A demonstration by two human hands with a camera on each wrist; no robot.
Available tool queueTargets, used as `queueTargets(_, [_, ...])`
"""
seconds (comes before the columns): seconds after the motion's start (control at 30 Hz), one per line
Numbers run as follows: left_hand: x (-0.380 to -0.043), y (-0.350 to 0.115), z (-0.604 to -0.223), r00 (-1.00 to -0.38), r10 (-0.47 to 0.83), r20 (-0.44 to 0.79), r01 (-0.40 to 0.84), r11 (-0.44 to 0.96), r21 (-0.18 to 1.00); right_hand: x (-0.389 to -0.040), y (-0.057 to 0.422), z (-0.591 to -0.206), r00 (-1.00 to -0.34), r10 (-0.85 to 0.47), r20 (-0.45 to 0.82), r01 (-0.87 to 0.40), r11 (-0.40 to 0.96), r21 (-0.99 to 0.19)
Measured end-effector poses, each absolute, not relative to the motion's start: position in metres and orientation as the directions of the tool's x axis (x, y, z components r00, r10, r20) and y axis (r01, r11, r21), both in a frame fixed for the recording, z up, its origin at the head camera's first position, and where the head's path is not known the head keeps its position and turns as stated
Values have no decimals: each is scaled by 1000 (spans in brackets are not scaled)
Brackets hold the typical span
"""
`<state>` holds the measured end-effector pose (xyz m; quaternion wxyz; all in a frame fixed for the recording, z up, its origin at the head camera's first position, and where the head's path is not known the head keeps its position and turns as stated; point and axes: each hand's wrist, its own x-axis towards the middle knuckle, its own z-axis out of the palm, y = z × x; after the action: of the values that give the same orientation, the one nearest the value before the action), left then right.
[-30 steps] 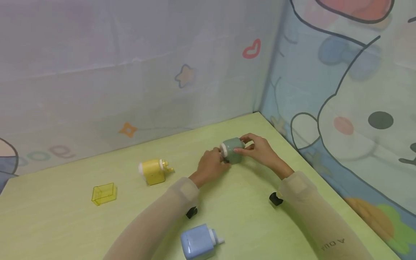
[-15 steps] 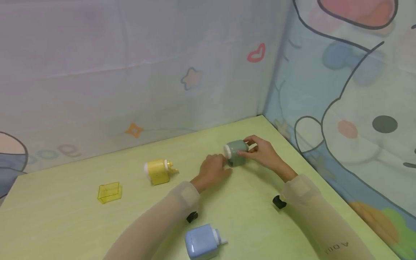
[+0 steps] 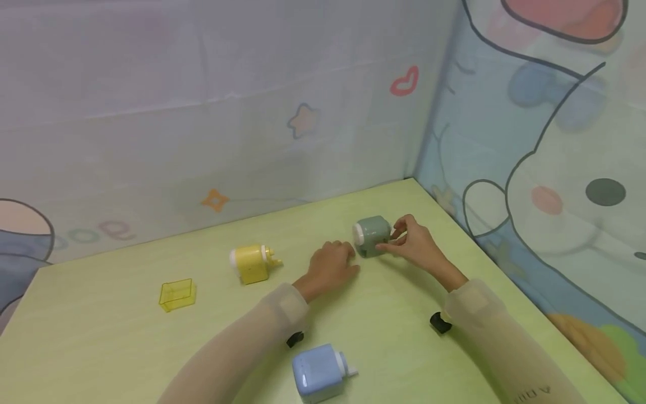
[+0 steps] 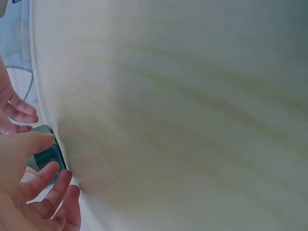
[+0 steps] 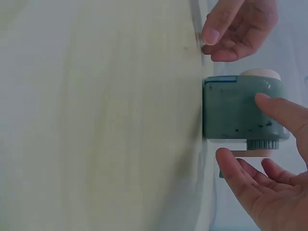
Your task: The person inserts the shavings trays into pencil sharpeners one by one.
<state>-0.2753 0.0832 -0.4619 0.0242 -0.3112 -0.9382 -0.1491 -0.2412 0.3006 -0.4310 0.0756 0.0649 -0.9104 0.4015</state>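
Observation:
A green hand-crank pencil sharpener [image 3: 372, 235] stands on the table near its far right corner, a pale round face toward the left. My right hand [image 3: 416, 246] is at its crank side. In the right wrist view the thumb [image 5: 276, 111] overlaps the green body, while the other fingers lie loosely bent beyond the crank [image 5: 250, 153], apart from it. My left hand [image 3: 330, 264] hovers just left of the sharpener, fingers relaxed and holding nothing. In the left wrist view the left fingers [image 4: 48, 185] partly hide the sharpener.
A yellow pencil sharpener [image 3: 250, 264] stands to the left, with a clear yellow tray [image 3: 178, 294] farther left. Near the front lies a blue sharpener [image 3: 320, 373] under the left forearm's side. Printed cloth walls [image 3: 303, 56] border the table's back and right.
My left hand has come off the green sharpener and moved slightly left. The right hand's fingers have loosened and drawn back to the right. The sharpener stays in place.

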Motion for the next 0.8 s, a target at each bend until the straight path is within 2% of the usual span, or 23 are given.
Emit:
queueTargets(0.27, [-266,82,-457,-804,583,117,589,753,294,-229,294,-438,-975,-62,211,-186,745,-640])
queueTargets(0.5, [-262,79,-461,-796,594,115,603,760,242,-222,282,-437,-970,-150,188,-235,762,-604])
queueTargets(0.8, [-247,72,-452,-767,631,117,639,737,220,-220,261,-433,-948,-267,173,-315,715,-624])
